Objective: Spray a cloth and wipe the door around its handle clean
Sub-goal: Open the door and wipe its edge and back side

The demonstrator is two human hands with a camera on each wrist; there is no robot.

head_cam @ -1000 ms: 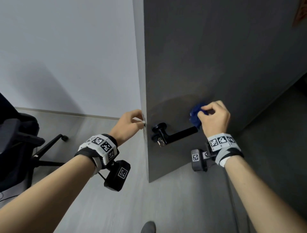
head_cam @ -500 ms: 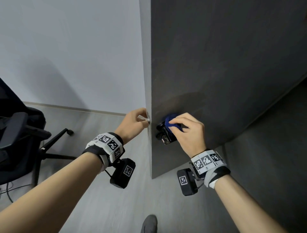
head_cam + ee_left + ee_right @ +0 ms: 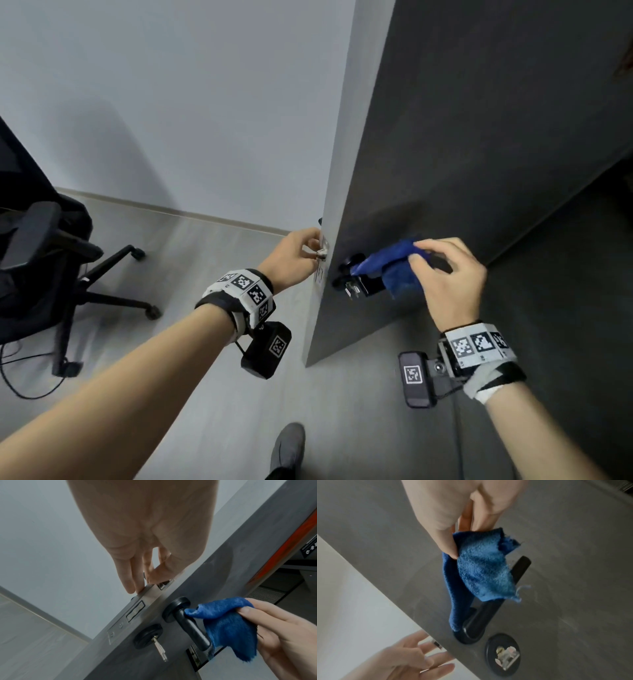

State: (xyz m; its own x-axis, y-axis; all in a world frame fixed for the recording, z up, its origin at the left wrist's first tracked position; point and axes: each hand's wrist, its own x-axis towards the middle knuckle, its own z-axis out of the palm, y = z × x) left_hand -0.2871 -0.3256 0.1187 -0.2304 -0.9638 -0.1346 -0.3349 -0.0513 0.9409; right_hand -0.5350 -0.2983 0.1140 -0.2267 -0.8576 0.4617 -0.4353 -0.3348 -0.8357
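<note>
A dark grey door [image 3: 479,154] stands ajar, edge toward me. Its black lever handle [image 3: 192,626] has a key [image 3: 160,650] in the round lock below it. My right hand [image 3: 418,255] pinches a blue cloth [image 3: 394,263] between thumb and fingers. The cloth [image 3: 484,572] is draped over the handle [image 3: 520,563] from the rose to mid-lever. My left hand [image 3: 142,584] rests its straight fingertips on the door's edge at the metal latch plate [image 3: 137,608], thumb by the latch bolt. No spray bottle is in view.
A black office chair [image 3: 51,260] with cables on the floor stands at the left, before a pale wall [image 3: 171,102]. My shoe [image 3: 287,448] is on the grey floor below the door's edge. A red strip and a sign [image 3: 308,547] lie beyond the door.
My right hand slid the cloth from the lever's free end to the rose, then back out along the lever. My left hand stayed on the door's edge.
</note>
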